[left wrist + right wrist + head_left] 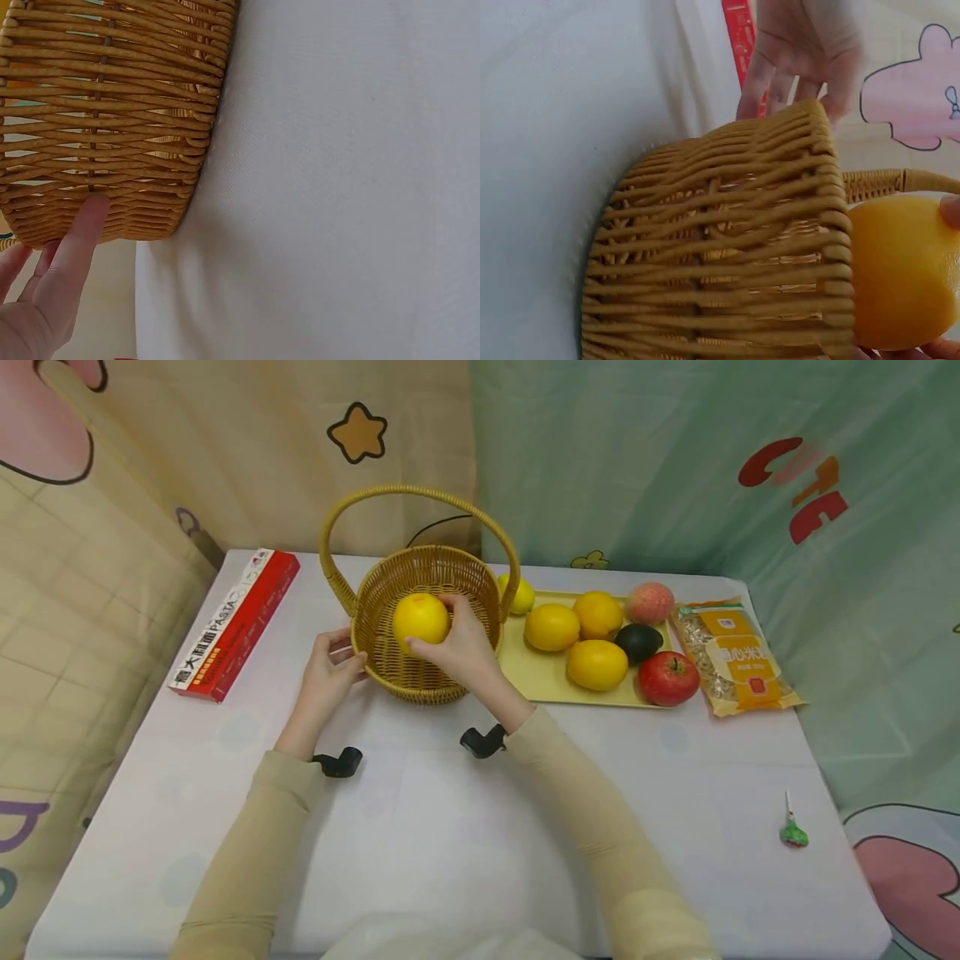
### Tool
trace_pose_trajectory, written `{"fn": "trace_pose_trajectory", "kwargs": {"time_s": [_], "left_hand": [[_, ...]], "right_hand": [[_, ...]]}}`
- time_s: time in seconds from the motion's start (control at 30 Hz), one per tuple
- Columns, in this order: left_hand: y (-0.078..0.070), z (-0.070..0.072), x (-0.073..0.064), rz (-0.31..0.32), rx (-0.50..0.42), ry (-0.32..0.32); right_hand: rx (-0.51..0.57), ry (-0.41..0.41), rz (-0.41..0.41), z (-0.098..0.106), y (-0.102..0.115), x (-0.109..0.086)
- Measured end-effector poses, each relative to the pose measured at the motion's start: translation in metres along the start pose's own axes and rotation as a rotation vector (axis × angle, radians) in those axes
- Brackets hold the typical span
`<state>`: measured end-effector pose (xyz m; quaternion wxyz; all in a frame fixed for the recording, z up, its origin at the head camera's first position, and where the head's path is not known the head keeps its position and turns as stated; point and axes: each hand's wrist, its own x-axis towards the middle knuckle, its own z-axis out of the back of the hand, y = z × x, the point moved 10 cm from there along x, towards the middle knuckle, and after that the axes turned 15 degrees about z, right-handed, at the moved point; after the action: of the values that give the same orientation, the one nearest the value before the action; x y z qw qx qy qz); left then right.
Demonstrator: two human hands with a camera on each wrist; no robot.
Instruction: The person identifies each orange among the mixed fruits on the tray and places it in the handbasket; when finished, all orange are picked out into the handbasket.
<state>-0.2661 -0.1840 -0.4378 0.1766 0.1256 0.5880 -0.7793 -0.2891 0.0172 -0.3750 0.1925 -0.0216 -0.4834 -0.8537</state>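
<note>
My right hand [468, 647] holds a round yellow-orange fruit [421, 620] over the opening of a brown wicker basket [427, 560] with a tall arched handle. Thumb and fingers are on either side of the fruit. In the right wrist view the fruit [904, 270] is level with the basket's rim [832, 187], and little of the hand shows. My left hand [326, 681] is at the basket's left side. Its loosely extended fingers [71, 262] touch the wicker from outside, with nothing held in them.
Right of the basket, a yellow tray [525, 687] bears several yellow fruits, a dark green avocado [637, 643], a red apple [668, 678] and a peach [650, 603]. A grain packet [738, 656] lies beyond it, a lollipop [792, 831] nearer. A red pasta box [236, 622] lies left.
</note>
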Motion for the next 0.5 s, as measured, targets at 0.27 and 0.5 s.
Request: {"fn": "trace_pose_trajectory", "kwargs": {"time_s": [0.27, 0.5], "left_hand": [[0.0, 0.0, 0.0, 0.019, -0.018, 0.017], [0.001, -0.001, 0.003, 0.018, -0.046, 0.023]], "right_hand": [[0.01, 0.077, -0.054, -0.039, -0.014, 0.019], [-0.054, 0.156, -0.118, -0.056, -0.021, 0.026]]}}
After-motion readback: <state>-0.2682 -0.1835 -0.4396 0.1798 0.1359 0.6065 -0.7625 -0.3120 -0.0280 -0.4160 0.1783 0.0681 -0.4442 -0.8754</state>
